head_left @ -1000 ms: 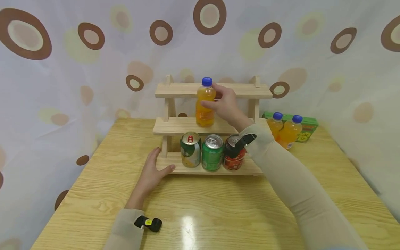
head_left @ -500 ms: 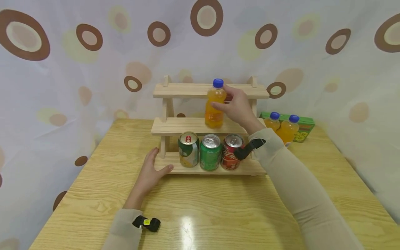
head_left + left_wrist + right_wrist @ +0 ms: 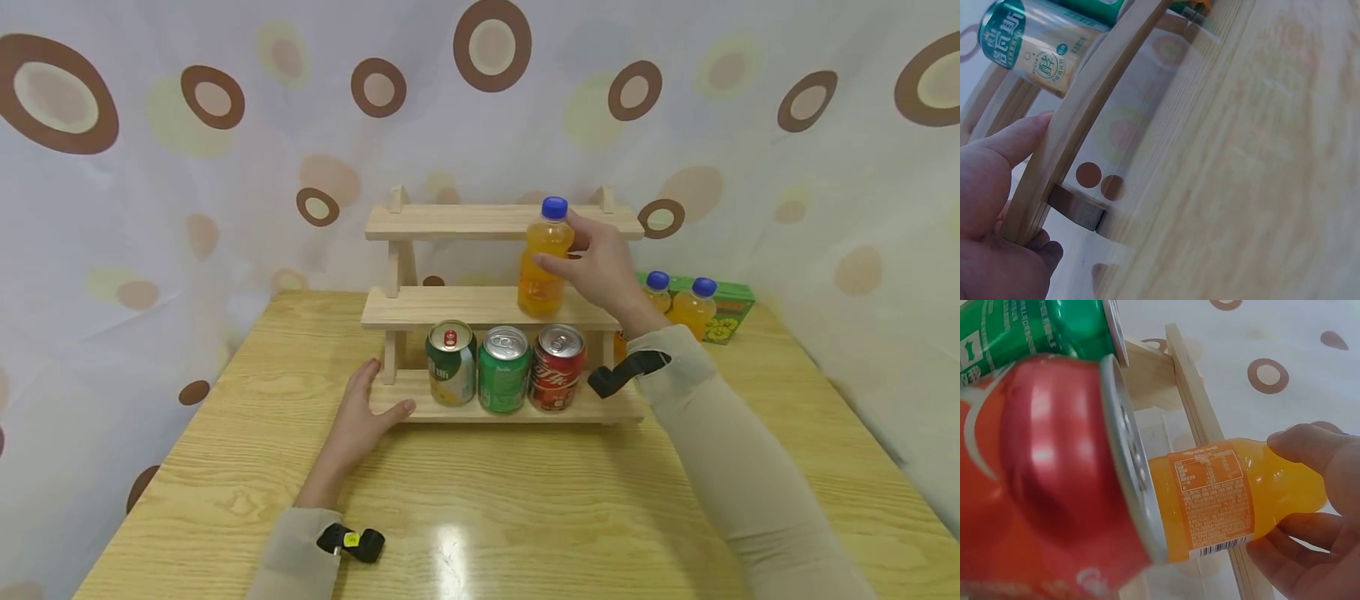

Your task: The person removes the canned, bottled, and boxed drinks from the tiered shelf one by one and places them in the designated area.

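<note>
Tabletop shelf (image 3: 442, 307) holds cans (image 3: 503, 379) below orange bottle (image 3: 542, 275) in right hand (image 3: 602, 265).

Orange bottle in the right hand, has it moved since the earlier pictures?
Yes: in the head view, the orange bottle has shifted toward the right end of the middle shelf.

Behind the grips, black wrist cameras (image 3: 630, 372) are jutting from beige sleeves (image 3: 750, 475), the left camera bearing a yellow sticker (image 3: 352, 540).
</note>
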Motion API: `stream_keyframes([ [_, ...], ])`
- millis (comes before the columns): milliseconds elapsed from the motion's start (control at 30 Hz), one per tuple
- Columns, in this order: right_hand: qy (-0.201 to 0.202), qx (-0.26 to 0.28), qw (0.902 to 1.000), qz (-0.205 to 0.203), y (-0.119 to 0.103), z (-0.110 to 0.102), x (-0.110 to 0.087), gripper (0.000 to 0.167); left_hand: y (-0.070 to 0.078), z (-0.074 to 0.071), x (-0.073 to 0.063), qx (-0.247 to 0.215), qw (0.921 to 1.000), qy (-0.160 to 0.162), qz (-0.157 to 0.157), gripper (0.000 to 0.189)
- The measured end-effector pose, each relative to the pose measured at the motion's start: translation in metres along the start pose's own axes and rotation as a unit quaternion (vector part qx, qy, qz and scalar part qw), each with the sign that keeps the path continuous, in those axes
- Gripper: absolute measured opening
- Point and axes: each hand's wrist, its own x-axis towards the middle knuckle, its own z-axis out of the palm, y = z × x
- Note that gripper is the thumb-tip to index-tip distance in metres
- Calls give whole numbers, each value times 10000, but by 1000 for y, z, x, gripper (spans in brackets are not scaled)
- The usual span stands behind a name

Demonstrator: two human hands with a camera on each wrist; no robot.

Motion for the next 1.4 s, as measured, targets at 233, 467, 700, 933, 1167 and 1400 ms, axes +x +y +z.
stream_keyframes([
  [233, 101, -97, 9998, 114, 6, -15, -9, 69, -1, 0, 2, -15, 10000, -26, -9, 96],
  [467, 205, -287, 9994, 12, 13, -25, -13, 74, -5, -5, 3, 76, 9999, -7, -97, 98],
  [700, 222, -433, 9988, 9, 17, -37, -22, 71, -8, -6, 4, 23, 9999, -4, -109, 98],
  [933, 237, -612, 9978, 40, 18, -51, -31, 68, -8, -6, 6, 61, 10000, 20, -74, 98],
  [1167, 354, -892, 9954, 48, 23, -64, -40, 60, -7, -5, 6, 33, 10000, 13, -74, 97],
  [1400, 413, -1006, 9936, 291, 29, -84, -53, 67, -5, -6, 5, -50, 10000, 25, -73, 96],
])
